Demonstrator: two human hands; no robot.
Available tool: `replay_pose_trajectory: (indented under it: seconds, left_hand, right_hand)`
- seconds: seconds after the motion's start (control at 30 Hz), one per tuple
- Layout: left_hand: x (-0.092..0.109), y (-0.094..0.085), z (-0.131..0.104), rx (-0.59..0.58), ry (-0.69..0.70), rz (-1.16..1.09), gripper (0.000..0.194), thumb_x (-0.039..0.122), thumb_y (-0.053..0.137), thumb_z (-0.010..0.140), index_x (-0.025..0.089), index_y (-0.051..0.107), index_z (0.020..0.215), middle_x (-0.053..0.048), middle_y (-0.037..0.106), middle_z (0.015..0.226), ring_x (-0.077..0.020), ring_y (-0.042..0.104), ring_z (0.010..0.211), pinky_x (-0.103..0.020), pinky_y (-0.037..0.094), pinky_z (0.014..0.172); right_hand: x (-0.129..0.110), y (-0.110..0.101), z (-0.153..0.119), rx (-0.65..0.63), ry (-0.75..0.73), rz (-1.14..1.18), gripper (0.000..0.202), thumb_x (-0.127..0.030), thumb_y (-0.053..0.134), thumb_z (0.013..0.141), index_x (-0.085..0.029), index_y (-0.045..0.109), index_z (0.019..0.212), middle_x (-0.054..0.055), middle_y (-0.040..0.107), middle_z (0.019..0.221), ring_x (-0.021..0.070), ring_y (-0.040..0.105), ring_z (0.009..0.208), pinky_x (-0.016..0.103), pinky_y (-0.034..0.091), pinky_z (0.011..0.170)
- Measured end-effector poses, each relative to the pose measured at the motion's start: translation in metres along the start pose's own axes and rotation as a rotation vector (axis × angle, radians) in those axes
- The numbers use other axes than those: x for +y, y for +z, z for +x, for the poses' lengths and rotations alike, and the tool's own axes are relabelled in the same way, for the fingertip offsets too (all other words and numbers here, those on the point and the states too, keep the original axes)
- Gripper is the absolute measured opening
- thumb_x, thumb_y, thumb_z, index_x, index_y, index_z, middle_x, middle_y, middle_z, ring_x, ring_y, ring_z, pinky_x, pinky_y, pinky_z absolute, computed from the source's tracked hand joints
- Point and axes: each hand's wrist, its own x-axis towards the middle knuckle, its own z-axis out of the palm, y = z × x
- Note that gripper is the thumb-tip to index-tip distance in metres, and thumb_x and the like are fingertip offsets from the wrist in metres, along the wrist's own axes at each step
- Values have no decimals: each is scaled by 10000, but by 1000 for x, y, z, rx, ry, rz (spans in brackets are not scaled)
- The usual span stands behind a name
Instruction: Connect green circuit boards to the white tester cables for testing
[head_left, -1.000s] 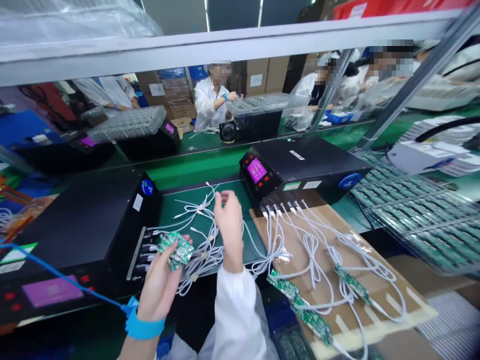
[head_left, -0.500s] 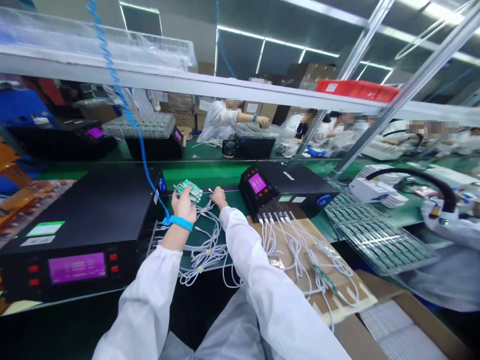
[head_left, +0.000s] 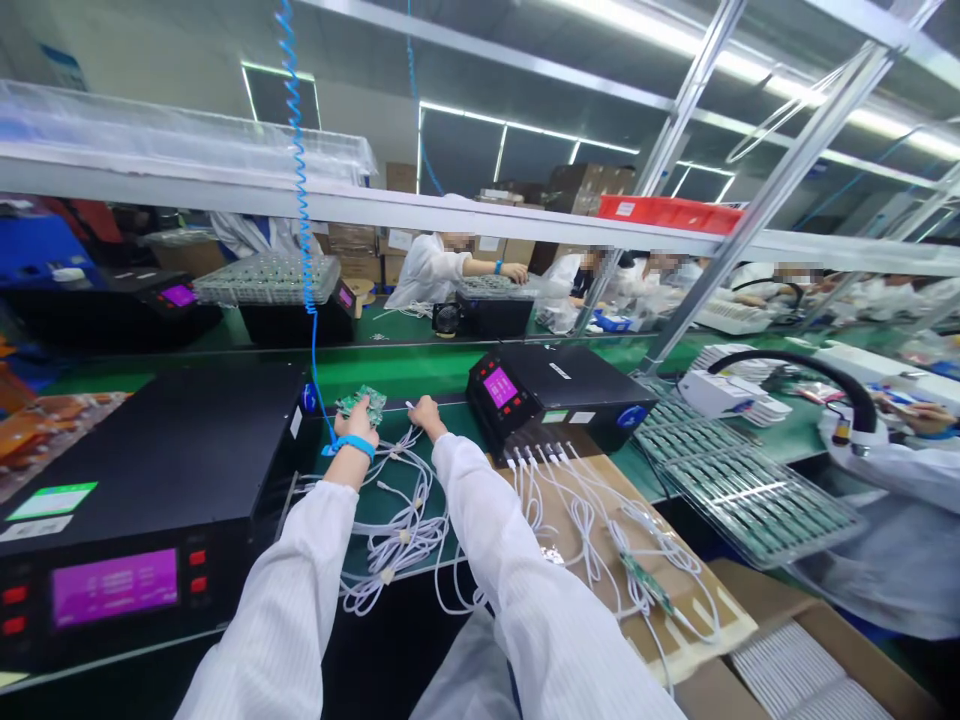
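Note:
Green circuit boards (head_left: 363, 404) are gripped in my left hand (head_left: 355, 422), which wears a blue wrist strap (head_left: 355, 444) with a coiled blue cord. To their right, my right hand (head_left: 427, 415) pinches the small white end of a cable (head_left: 410, 406). Bundled white cables (head_left: 401, 535) lie on the green bench below and between my hands. Right of my right hand stands a black device (head_left: 570, 385) with a lit purple screen and white cables plugged into its front.
A larger black device (head_left: 150, 450) stands at the left. Cardboard (head_left: 600, 490) under more cables, a clear tray of boards (head_left: 750, 490) and an open carton (head_left: 840, 620) are at the right. A shelf (head_left: 480, 215) crosses above; people in white sit beyond and at the right.
The view has tilted up and shifted, so the scene sits lower and the left device looks nearer. Both hands stay close together with the same things in them.

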Motion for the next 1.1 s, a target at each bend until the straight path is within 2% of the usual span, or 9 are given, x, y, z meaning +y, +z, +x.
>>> replay_pose_trajectory:
  seconds: [0.17,0.37,0.57,0.77,1.1]
  left_hand:
    - [-4,5,29,39,64,-29,260,251,704,981,135,652,1207,-73,684,1134,-169,688,912,-321,623,764]
    - [-8,4,56,25,158,-63,339,294,697,989,148,637,1289,-103,670,1249,-215,694,1036,-397,631,866]
    - [-13,2,70,36,233,-87,307,273,712,978,139,654,1248,-96,688,1212,-208,703,1017,-389,635,858]
    - [-18,2,76,53,301,-83,324,261,755,944,134,660,1226,-92,707,1146,-213,717,991,-396,648,837]
    - [-15,-2,74,-7,311,-31,324,199,728,955,137,648,1263,-99,690,1239,-216,708,1056,-403,634,897]
  right_hand:
    - [-11,0,-5,-78,-286,148,210,-216,611,986,-152,770,1106,64,784,1013,160,687,910,216,475,795]
    - [-13,7,-22,-99,-537,282,271,-337,562,1022,-172,757,931,7,751,874,136,613,785,223,432,759]
    - [-6,15,-30,-57,-590,323,348,-392,507,1044,-178,746,909,12,718,780,150,608,728,235,408,722]
    - [-5,16,-31,-38,-605,285,361,-384,522,1033,-160,770,895,2,673,752,135,501,666,248,342,672]
    - [-5,12,-37,-82,-617,238,377,-402,516,1040,-158,799,987,-5,623,733,127,448,643,244,307,647]
